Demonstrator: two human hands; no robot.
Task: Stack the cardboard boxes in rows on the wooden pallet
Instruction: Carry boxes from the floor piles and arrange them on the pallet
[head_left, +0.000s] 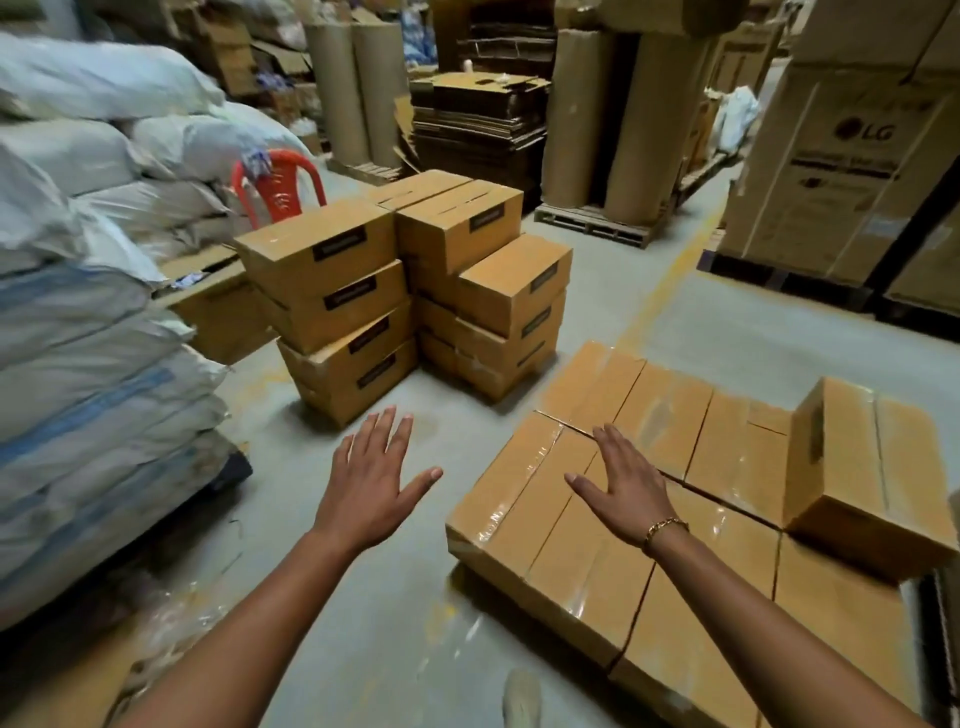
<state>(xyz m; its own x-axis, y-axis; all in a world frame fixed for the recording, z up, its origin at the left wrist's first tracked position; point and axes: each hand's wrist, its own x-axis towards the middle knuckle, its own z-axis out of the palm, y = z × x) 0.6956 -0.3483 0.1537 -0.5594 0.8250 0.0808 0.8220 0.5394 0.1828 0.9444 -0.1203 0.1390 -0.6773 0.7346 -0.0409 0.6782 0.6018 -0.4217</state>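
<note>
Two bare arms reach out from the person, and one shoe (522, 696) peeks out on the floor below them. Both grips are spread flat and hold nothing. The left grip (371, 483) hangs over bare floor. The right grip (626, 488) is over the near corner of the flat layer of boxes (550, 551); I cannot tell if it touches.

That layer sits low, under and to the right of the right grip, in neat rows with shiny tape on top. I think the pallet is under it, but it is hidden. One box (872, 467) stands on top, far to the right of that grip.

The loose pile (332, 291) waits ahead of the left grip, well apart from it. Its boxes are brown, with dark labels on the sides.

What could go wrong? The pile looks crooked, and its low boxes stick out and sag. Pulling a top box fast could tip the rest. Sacks (78, 322) crowd in left of the left grip, so a wide swing could bump them.
</note>
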